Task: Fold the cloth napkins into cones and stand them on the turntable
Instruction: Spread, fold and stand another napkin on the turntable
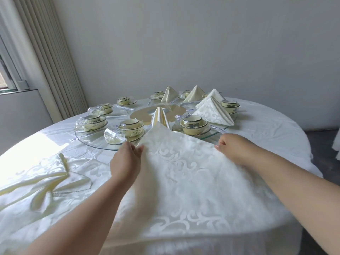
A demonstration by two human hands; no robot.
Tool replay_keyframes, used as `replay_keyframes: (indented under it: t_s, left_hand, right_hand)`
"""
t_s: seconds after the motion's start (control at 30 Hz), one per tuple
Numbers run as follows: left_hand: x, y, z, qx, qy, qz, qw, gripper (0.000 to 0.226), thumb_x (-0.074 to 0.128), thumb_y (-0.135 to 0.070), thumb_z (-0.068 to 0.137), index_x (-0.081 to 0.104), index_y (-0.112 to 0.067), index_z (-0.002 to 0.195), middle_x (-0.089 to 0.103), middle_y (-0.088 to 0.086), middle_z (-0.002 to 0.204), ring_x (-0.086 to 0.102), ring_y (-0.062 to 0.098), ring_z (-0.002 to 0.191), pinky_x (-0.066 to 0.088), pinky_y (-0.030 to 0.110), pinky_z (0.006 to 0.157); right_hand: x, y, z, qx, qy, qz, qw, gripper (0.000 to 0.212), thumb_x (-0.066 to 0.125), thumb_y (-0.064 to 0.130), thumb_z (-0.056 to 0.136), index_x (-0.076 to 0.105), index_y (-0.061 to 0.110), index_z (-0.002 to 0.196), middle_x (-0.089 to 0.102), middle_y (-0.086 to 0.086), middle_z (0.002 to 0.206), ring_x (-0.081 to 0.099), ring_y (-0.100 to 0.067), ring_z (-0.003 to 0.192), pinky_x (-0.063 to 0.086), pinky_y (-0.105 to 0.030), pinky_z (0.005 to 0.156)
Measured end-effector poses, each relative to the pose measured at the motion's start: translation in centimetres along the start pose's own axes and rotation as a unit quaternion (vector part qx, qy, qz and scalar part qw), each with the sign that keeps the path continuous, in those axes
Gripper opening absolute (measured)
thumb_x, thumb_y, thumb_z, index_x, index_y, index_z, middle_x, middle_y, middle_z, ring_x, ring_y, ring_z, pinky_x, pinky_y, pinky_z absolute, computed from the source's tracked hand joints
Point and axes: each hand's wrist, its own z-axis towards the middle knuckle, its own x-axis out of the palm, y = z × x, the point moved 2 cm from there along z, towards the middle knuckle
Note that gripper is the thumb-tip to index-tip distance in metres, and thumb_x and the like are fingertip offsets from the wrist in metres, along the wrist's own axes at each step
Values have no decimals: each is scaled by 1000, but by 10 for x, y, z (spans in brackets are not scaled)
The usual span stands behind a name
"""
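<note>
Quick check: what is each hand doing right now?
Left hand: pinches the left edge of the patterned napkin.
Right hand: fingers curled over the napkin's right edge, gripping it.

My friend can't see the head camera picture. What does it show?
Two hands, left and right, hold a white patterned napkin by its edges over a round table. Beyond, five folded napkin cones stand on a glass turntable among bowls.
</note>
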Motion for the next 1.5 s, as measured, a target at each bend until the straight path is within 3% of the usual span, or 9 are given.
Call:
replay_keyframes:
  t_s: [0.13, 0.33, 0.43, 0.57, 0.77, 1.0, 1.13, 1.3, 1.5]
  left_hand:
    - [-4, 19, 21, -26, 19, 50, 998, 34, 47, -43, 96, 45, -12, 82, 56, 3, 76, 49, 28, 75, 34, 34, 62]
    - [15, 39, 25, -38, 72, 59, 995, 32, 47, -42, 96, 45, -13, 83, 54, 1, 75, 52, 28, 77, 35, 33, 62]
    - [20, 39, 28, -33, 103, 51, 993, 32, 47, -41, 97, 45, -12, 85, 54, 2, 77, 52, 27, 78, 35, 33, 61]
    - [24, 41, 36, -25, 165, 61, 984, 35, 47, -40, 97, 41, -14, 75, 51, 1, 68, 47, 23, 66, 31, 32, 58]
    - [25, 44, 38, -16, 169, 53, 984, 31, 48, -33, 98, 44, -15, 72, 51, 0, 67, 47, 23, 67, 31, 30, 57]
    - [22, 48, 23, 10, 88, 7, 996, 18, 44, -31, 99, 46, -15, 93, 56, 2, 81, 50, 27, 76, 35, 33, 65]
    - [26, 46, 23, 28, 81, 35, 996, 21, 41, -33, 100, 41, -14, 91, 52, 0, 78, 47, 27, 75, 36, 34, 66]
    - [27, 41, 36, 2, 102, 64, 993, 31, 37, -40, 100, 42, -11, 89, 55, 4, 75, 51, 28, 70, 36, 35, 59]
    - [33, 44, 43, -11, 183, 59, 981, 27, 51, -41, 95, 48, -15, 89, 56, -1, 80, 54, 25, 81, 41, 34, 68]
  right_hand:
    - [22, 12, 18, -37, -39, 22, 998, 19, 58, 37, 91, 51, 19, 91, 55, 3, 90, 53, -19, 91, 40, -28, 69]
    - [48, 0, 11, 7, 104, -57, 993, 33, 57, 50, 89, 53, 19, 98, 61, 4, 93, 57, -16, 88, 36, -24, 59]
    - [49, -5, 12, 30, 123, -55, 990, 32, 58, 49, 89, 54, 18, 96, 67, 1, 95, 63, -18, 91, 42, -26, 67]
    - [52, -6, 19, 14, 107, -50, 993, 25, 60, 48, 87, 53, 24, 82, 53, -2, 108, 53, -18, 101, 43, -28, 79]
    - [53, -4, 22, 20, 123, -42, 991, 31, 58, 47, 89, 47, 20, 99, 62, 7, 85, 57, -11, 73, 41, -26, 63]
    - [53, -9, 22, -21, 62, 20, 998, 45, 69, 36, 84, 39, 23, 114, 55, 2, 100, 55, -14, 81, 42, -28, 68]
    - [56, -12, 29, -27, 63, 52, 996, 27, 73, 27, 82, 52, 24, 98, 55, 6, 86, 55, -13, 75, 44, -29, 68]
    - [50, -15, 46, -28, 20, 58, 998, 21, 72, 22, 83, 52, 24, 92, 57, 0, 100, 59, -20, 97, 47, -31, 78]
    - [52, -14, 52, -8, 79, -23, 997, 14, 61, 33, 90, 56, 20, 89, 57, 4, 89, 54, -15, 81, 38, -26, 60]
